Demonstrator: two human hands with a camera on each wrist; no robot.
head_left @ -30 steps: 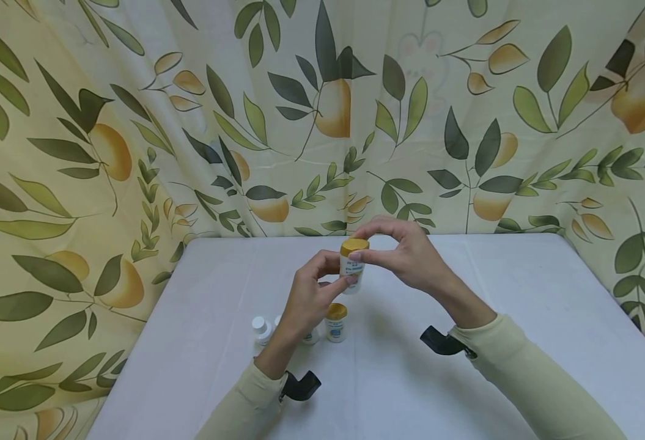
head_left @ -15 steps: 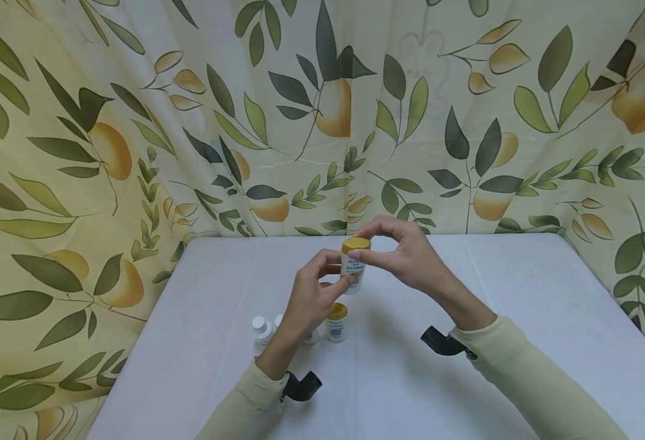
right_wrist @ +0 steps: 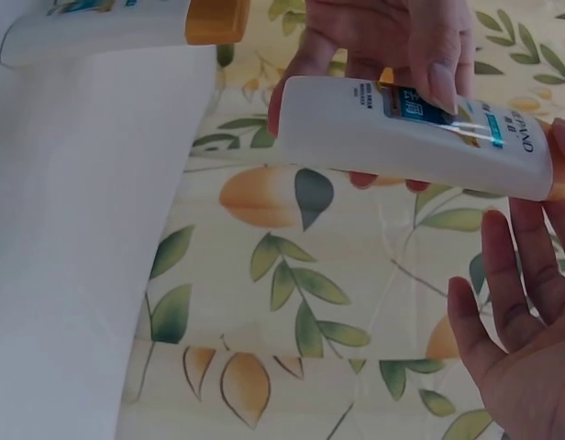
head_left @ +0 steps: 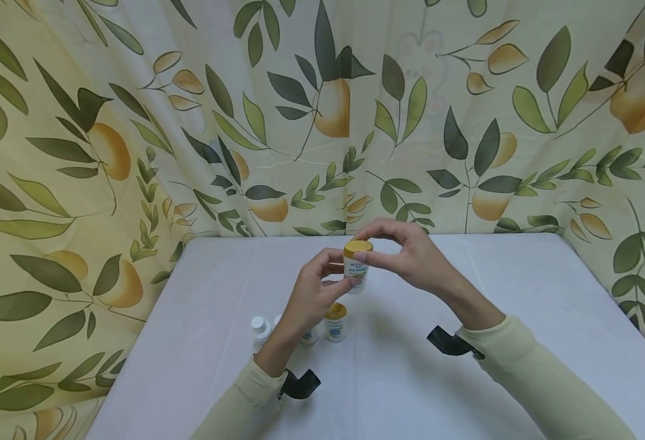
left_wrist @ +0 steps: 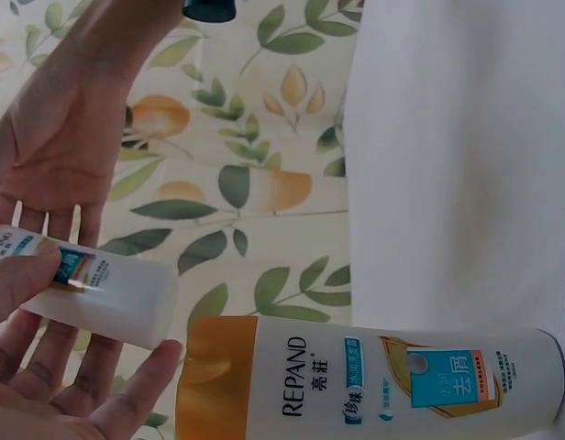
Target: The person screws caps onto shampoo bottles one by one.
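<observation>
Above the table, my left hand (head_left: 313,290) holds a white shampoo bottle (head_left: 357,267) round its lower body, thumb across the label. My right hand (head_left: 412,256) pinches its gold cap (head_left: 358,246) from the right, thumb in front. In the left wrist view the same bottle (left_wrist: 131,298) lies between both hands, its base showing. The right wrist view shows its label (right_wrist: 415,104) partly under the left thumb. Below it a second, matching shampoo bottle (head_left: 335,324) stands upright on the table, lettered REPAND in the left wrist view.
Left of the second bottle, another white bottle (head_left: 309,336) is partly hidden behind my left wrist. A white-capped bottle (head_left: 260,327) stands farther left, with one more mostly covered by the arm. A leaf-and-fruit patterned curtain (head_left: 294,122) hangs behind the white table (head_left: 493,275).
The held bottle has shifted very slightly to the right, and my right forearm has moved a little right. Both hands keep their hold; the standing bottles have not moved.
</observation>
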